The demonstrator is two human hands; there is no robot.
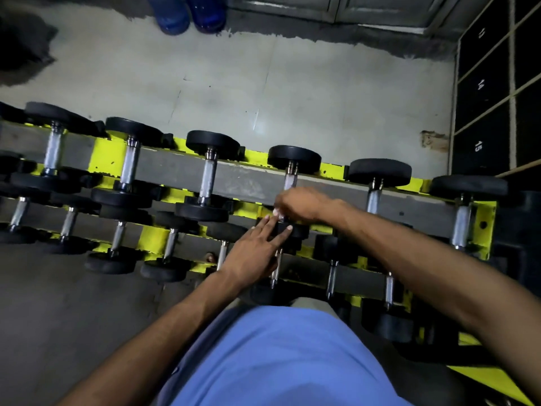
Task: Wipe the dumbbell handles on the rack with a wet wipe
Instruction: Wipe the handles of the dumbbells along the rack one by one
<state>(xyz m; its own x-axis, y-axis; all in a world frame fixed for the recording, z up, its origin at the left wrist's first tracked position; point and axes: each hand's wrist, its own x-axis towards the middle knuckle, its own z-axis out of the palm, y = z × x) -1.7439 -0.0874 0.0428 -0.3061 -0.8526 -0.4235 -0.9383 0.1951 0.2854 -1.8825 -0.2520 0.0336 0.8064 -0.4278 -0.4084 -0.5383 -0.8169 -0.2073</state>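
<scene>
A yellow rack [101,159] holds two rows of black dumbbells with chrome handles. My right hand [301,205] curls round the near end of one top-row dumbbell's handle [290,180], pinching a small white wet wipe [277,213] against it. My left hand [257,247] lies with straight fingers on that dumbbell's near black head [297,231]. The handle's lower half is hidden under my right hand.
Other top-row handles stand at left [209,178] and right [373,200]. A lower row of smaller dumbbells [169,247] sits nearer me. Numbered dark lockers [483,92] fill the right wall; two blue water bottles [187,13] stand on the floor beyond.
</scene>
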